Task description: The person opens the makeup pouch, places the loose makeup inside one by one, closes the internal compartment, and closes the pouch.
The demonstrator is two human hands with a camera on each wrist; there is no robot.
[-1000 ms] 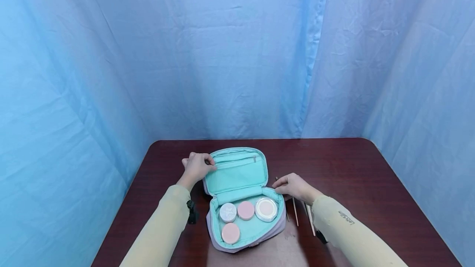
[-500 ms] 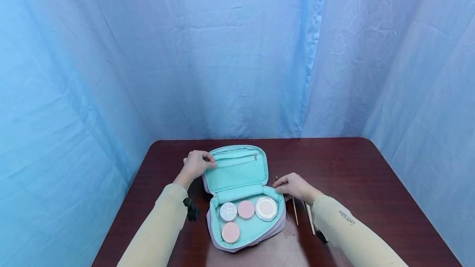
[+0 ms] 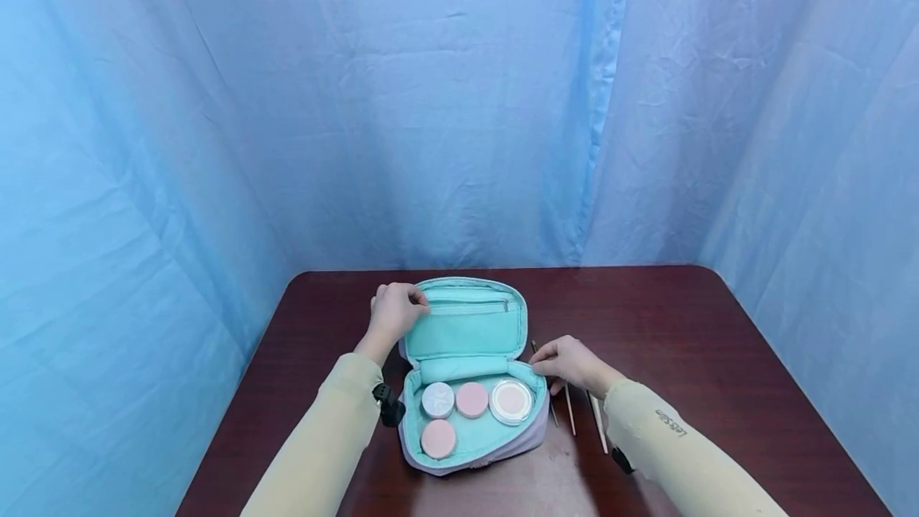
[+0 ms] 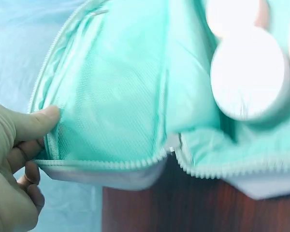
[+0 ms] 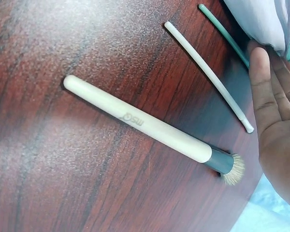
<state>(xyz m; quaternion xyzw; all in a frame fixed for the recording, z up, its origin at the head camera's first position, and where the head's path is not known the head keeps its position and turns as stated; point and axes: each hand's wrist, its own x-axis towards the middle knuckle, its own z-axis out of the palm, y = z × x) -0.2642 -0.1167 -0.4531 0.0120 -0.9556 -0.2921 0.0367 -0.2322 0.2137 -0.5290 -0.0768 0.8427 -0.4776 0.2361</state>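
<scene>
Pale blue fabric curtains [image 3: 359, 102] back our dark red wood-grain table [image 3: 646, 317], where a lilac-and-mint fabric case [image 3: 467, 333] lies open. Our left hand [image 3: 396, 313] pinches its lid; our right hand [image 3: 574, 364] holds its right rim near the hinge. Tilting or tugging the case could slide its four round pink and white containers [image 3: 471, 400]; a careless right wrist might roll the slim-handled brushes [image 5: 137, 118] alongside.

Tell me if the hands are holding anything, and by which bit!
The left hand pinches the open pouch by the left edge of its lid. The right hand is at the pouch's right side; I can't tell whether it grips.
</scene>
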